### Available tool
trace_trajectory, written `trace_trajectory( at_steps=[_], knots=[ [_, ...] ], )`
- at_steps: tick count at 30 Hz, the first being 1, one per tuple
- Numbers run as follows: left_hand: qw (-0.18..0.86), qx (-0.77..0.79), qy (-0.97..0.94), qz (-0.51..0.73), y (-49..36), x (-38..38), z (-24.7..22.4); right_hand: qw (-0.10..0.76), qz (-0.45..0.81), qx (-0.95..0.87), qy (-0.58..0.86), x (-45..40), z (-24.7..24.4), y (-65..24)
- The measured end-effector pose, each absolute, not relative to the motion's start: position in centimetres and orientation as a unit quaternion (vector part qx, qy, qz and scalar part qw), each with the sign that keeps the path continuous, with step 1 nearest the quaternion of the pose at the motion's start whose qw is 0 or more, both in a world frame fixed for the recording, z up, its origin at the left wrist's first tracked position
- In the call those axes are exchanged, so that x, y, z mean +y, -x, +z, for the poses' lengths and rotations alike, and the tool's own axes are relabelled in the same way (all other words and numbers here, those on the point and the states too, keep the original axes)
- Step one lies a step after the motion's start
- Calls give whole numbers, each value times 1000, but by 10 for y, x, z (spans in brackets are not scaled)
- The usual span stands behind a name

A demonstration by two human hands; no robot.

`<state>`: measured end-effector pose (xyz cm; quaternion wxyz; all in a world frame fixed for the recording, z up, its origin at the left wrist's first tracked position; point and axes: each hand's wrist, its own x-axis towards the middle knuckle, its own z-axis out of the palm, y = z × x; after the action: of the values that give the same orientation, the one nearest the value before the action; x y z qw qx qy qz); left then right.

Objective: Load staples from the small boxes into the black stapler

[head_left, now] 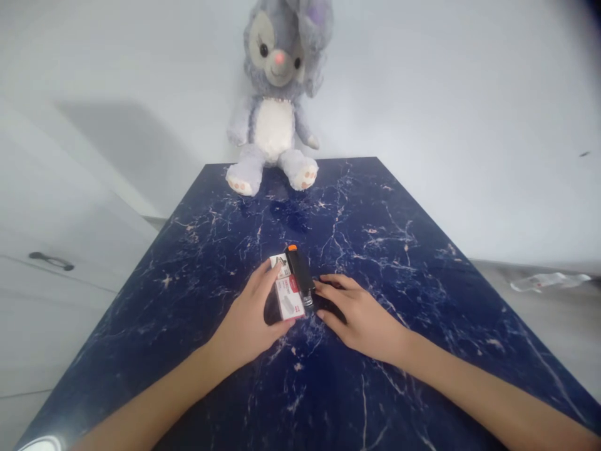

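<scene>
A small white and red box (290, 299) lies in the middle of the blue marbled table (300, 388), with a smaller white box (280, 265) above its top edge. My left hand (246, 313) is closed around the left side of these boxes, thumb at the lower edge and fingers at the upper. Along their right side lies a black stapler (300, 274) with an orange end and a metal part at the near end. My right hand (359, 313) rests just right of the stapler, fingers apart, fingertips close to its side. Whether they touch it is hard to see.
A grey plush toy (275, 128) sits at the table's far edge against a white wall. White drawers with a dark handle (51, 260) stand on the left. Clear plastic (549, 281) lies beyond the right edge. A white round object (43, 445) shows at bottom left.
</scene>
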<state>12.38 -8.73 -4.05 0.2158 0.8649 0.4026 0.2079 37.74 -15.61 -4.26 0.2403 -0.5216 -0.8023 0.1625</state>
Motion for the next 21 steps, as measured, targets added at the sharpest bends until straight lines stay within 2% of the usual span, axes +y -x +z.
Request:
trace_trajectory(
  at_steps=[4, 10, 17, 21],
  knots=[
    [249, 413, -843, 237, -122, -80, -36, 249, 166, -805, 512, -159, -43, -376],
    [379, 395, -791, 274, -134, -83, -34, 286, 170, -770, 545, -160, -48, -375],
    [281, 387, -842, 251, -157, -86, -42, 295, 143, -767, 552, -159, -45, -379],
    [295, 339, -863, 233, -199, -62, -37, 272, 88, -733, 617, -152, -36, -396]
  ],
)
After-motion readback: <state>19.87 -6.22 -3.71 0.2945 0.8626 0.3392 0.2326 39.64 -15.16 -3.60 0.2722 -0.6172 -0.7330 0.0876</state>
